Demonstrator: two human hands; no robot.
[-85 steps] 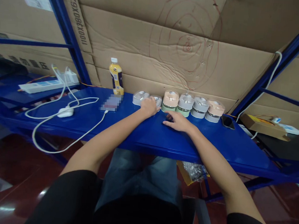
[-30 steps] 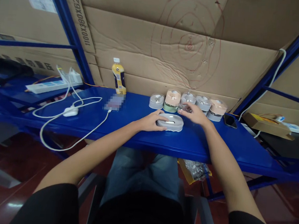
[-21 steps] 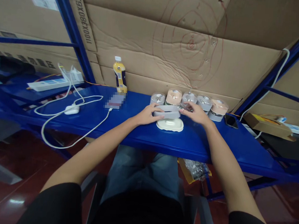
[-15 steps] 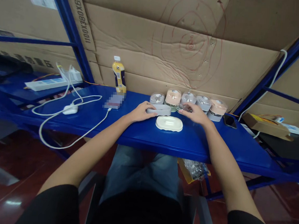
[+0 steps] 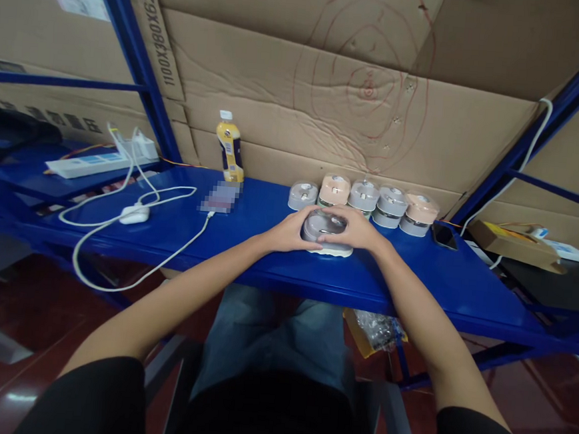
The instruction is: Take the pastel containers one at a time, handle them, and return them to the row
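Near the front middle of the blue table, my left hand and my right hand grip a grey, partly see-through container from its two sides. The fingers of both hands curl round it. Right under it lies a white oval tray-like piece with a wavy edge; my hands cover most of it. Whether the container rests on the white piece or hangs just above it, I cannot tell. Behind my hands, small lidded containers stand in a row, among them a grey one and a peach-topped one.
On the blue table, a yellow drink bottle stands at the back left beside a blurred-out flat device on a white cable. A dark phone lies right of the row. White cables and an adapter spread leftward.
The grey ring at my left hand and the clear part at my right have come together into one piece. Both hands have moved inward, over the white piece.
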